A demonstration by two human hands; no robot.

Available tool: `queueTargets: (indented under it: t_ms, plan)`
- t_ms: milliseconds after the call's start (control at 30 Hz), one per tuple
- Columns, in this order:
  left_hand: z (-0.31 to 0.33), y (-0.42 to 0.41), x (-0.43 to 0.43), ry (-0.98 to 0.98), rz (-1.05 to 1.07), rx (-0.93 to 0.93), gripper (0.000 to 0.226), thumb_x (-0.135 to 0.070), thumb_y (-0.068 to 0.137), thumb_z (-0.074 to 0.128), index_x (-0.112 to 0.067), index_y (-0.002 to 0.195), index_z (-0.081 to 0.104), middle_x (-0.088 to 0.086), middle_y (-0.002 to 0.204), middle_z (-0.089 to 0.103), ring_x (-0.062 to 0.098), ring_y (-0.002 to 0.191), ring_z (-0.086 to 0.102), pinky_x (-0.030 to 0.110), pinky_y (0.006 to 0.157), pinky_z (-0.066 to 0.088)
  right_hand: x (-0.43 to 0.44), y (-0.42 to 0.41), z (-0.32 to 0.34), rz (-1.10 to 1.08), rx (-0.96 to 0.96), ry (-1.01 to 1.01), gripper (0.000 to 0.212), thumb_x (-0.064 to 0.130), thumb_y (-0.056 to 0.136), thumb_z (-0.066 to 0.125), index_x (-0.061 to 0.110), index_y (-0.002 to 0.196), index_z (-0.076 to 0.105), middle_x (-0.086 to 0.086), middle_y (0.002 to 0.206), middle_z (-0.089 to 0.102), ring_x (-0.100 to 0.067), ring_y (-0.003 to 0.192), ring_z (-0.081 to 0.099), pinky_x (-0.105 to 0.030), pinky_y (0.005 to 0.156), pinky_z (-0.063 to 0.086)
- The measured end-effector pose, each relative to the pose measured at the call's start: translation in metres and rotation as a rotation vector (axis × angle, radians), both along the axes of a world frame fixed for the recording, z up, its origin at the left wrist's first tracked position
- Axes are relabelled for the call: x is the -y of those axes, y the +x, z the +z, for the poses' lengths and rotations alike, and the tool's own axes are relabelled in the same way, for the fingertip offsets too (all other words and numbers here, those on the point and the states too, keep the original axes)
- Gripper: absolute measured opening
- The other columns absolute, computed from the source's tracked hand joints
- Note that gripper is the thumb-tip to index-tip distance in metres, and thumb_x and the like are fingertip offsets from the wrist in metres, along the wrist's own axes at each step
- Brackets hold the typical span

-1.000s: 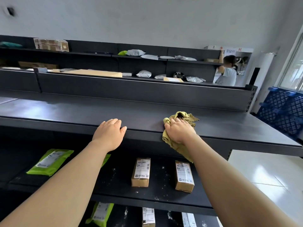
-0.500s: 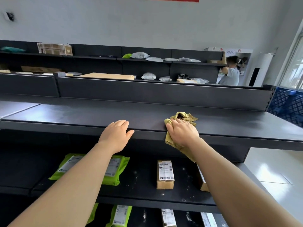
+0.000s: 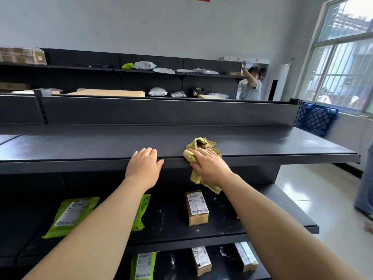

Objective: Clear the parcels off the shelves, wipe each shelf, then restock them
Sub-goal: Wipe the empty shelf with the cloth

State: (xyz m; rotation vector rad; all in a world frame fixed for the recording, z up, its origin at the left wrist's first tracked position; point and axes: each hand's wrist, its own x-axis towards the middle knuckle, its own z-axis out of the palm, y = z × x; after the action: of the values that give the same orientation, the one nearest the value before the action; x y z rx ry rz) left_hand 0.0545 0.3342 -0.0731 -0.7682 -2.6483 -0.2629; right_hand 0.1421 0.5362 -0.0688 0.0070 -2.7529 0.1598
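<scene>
A dark metal top shelf (image 3: 80, 144) runs across the view, bare but for the cloth (image 3: 202, 143). Its surface looks streaked and dull. Below it, towards 6 o'clock, the middle shelf (image 3: 171, 225) is speckled with white dust and carries a box (image 3: 196, 208) and, at its 9 o'clock, a green bag (image 3: 70, 216). More parcels lie on the bottom shelf (image 3: 177, 265). At 12 o'clock a back rack (image 3: 141, 81) against the pale wall holds grey bags and flat cartons. Another person (image 3: 251, 85) stands at 1 o'clock with an arm raised. A barred window (image 3: 343, 57) fills 2 o'clock, with a blue crate (image 3: 316, 120) under it and glossy floor (image 3: 312, 188) at 4 o'clock.

The left hand (image 3: 143, 166) rests palm down on the top shelf's front edge, fingers straight and together, thumb spread towards 3 o'clock, holding nothing. At its 3 o'clock, just beside it, the right hand (image 3: 210, 166) presses the cloth onto the same edge, fingers laid flat across it and pointing to 10 o'clock. The cloth bunches past the fingertips and hangs below the palm.
</scene>
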Motion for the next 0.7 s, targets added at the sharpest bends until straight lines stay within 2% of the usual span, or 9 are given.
queueTargets:
  t_ms: [100, 300, 467, 533, 600, 633, 700]
  plan:
    - [0.0, 0.001, 0.0, 0.008, 0.001, -0.002, 0.037, -0.038, 0.101, 0.031, -0.012, 0.123, 0.047, 0.0, 0.123, 0.052, 0.02, 0.121, 0.042, 0.038, 0.111, 0.028, 0.0, 0.008, 0.001, -0.003, 0.004, -0.061, 0.049, 0.03, 0.102, 0.043, 0.024, 0.149, 0.033, 0.001, 0.151, 0.038, -0.018, 0.143, 0.026, -0.029, 0.116, 0.013]
    - [0.001, 0.003, -0.004, 0.015, -0.001, -0.02, 0.034, -0.034, 0.102, 0.03, -0.012, 0.121, 0.049, 0.002, 0.123, 0.053, 0.021, 0.12, 0.044, 0.037, 0.108, 0.031, -0.004, 0.022, 0.005, -0.055, 0.058, -0.126, 0.054, 0.011, 0.098, 0.042, 0.027, 0.149, 0.033, 0.004, 0.153, 0.034, -0.017, 0.143, 0.025, -0.031, 0.114, 0.02]
    - [0.002, 0.009, -0.009, 0.024, -0.028, -0.054, 0.014, -0.015, 0.098, 0.041, -0.014, 0.107, 0.052, 0.0, 0.112, 0.055, 0.02, 0.106, 0.048, 0.03, 0.095, 0.035, -0.018, 0.046, 0.006, -0.159, 0.049, -0.229, 0.06, 0.001, 0.092, 0.039, 0.027, 0.146, 0.041, 0.005, 0.153, 0.036, -0.019, 0.141, 0.03, -0.031, 0.111, 0.026]
    - [0.003, 0.015, -0.012, -0.009, -0.01, -0.056, 0.013, -0.01, 0.094, 0.045, -0.014, 0.104, 0.052, 0.001, 0.112, 0.055, 0.022, 0.106, 0.048, 0.032, 0.094, 0.036, -0.025, 0.055, 0.008, -0.183, 0.024, -0.257, 0.055, 0.001, 0.091, 0.04, 0.024, 0.141, 0.048, 0.0, 0.144, 0.047, -0.022, 0.133, 0.041, -0.031, 0.108, 0.033]
    - [0.003, 0.023, -0.021, -0.01, -0.01, -0.043, 0.013, -0.011, 0.093, 0.047, -0.015, 0.104, 0.052, 0.002, 0.113, 0.055, 0.025, 0.108, 0.048, 0.034, 0.096, 0.037, -0.034, 0.07, 0.009, -0.22, -0.02, -0.322, 0.048, 0.002, 0.09, 0.042, 0.022, 0.131, 0.056, -0.002, 0.121, 0.059, -0.024, 0.113, 0.054, -0.029, 0.09, 0.04]
    - [0.004, 0.028, -0.026, -0.002, -0.018, -0.036, 0.013, -0.012, 0.093, 0.048, -0.015, 0.104, 0.052, 0.002, 0.115, 0.055, 0.025, 0.11, 0.047, 0.035, 0.097, 0.036, -0.037, 0.077, 0.009, -0.238, -0.047, -0.364, 0.044, 0.002, 0.089, 0.043, 0.021, 0.125, 0.059, -0.002, 0.109, 0.06, -0.024, 0.103, 0.056, -0.027, 0.081, 0.039]
    - [0.004, 0.04, -0.041, 0.019, -0.071, -0.027, 0.014, -0.016, 0.093, 0.048, -0.015, 0.106, 0.053, 0.002, 0.118, 0.055, 0.026, 0.111, 0.047, 0.035, 0.098, 0.036, -0.045, 0.095, 0.006, -0.275, -0.096, -0.442, 0.04, 0.003, 0.088, 0.043, 0.021, 0.119, 0.061, 0.001, 0.097, 0.06, -0.019, 0.089, 0.056, -0.025, 0.071, 0.037]
